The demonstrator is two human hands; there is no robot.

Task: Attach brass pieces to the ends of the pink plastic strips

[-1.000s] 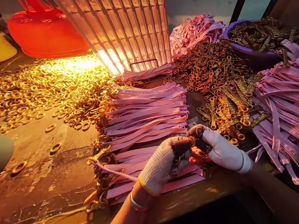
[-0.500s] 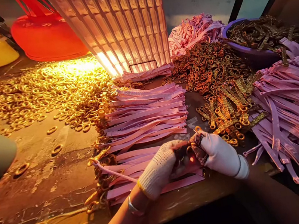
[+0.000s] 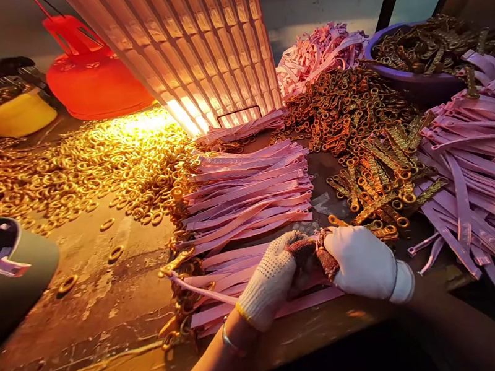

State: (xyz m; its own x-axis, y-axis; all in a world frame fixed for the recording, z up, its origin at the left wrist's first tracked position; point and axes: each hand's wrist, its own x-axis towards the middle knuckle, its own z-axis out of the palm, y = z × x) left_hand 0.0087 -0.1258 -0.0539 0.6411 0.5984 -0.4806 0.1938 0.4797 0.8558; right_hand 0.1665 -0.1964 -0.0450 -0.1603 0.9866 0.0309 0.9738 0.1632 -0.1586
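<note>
My left hand (image 3: 269, 279), in a dotted knit glove, is closed on a thin pink strap (image 3: 205, 292). A gold metal clasp (image 3: 177, 261) is on the strap's far left end. My right hand (image 3: 367, 260), in a white glove with dark fingertips, is pinched close against the left fingertips. A gold link end (image 3: 336, 220) shows just above the right fingers, which seem to hold it. The fingers hide the spot where strap and link meet. Beneath both hands lies a layer of pink straps (image 3: 249, 194) with gold pieces along their left ends.
Gold rings (image 3: 101, 152) are heaped at left under a red lamp (image 3: 95, 84). Gold links (image 3: 353, 112) pile up at right before a purple basin (image 3: 419, 80). More pink straps (image 3: 484, 167) lie far right. A dark round container (image 3: 39, 268) and yellow bowl (image 3: 24, 114) stand left.
The view has shifted, so things at left sit farther right and lower. My hands stay together, with the right fingers drawn closer to the left fingertips.
</note>
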